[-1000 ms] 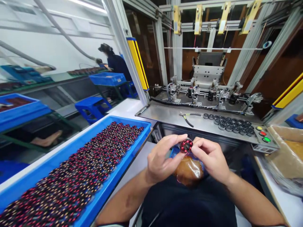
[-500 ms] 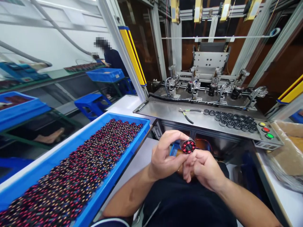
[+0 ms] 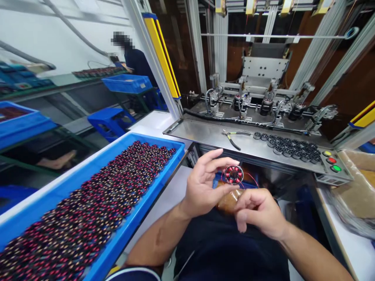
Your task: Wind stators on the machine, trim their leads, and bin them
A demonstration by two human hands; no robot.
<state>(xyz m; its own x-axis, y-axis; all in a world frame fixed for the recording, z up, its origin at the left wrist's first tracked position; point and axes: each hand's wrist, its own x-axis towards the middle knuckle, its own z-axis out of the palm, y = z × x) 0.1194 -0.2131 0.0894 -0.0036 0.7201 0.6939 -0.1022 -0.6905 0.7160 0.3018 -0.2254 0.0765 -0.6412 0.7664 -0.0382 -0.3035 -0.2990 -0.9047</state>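
Observation:
Between the thumb and fingers of my left hand (image 3: 202, 185) is a round motor core (image 3: 233, 175) with red windings, its open face toward me. Thin red wires trail from it to the right and downward. My right hand (image 3: 259, 210) is just below and right of the core, its fingers curled with the thumb against them; whatever they pinch is too small to make out. On my left a long blue tray (image 3: 146, 212) holds a dense layer of similar red-wound cores.
Pliers (image 3: 232, 139) and several black cores (image 3: 295, 147) lie on the metal ledge (image 3: 193, 132) before a winding machine (image 3: 265, 70). Coloured buttons (image 3: 331, 160) and a plastic-lined box (image 3: 357, 187) stand right. A person (image 3: 137, 64) sits at the far left bench.
The core in my left hand has turned to face me more fully. My right hand has moved slightly down and right, away from it. The view has shifted a little.

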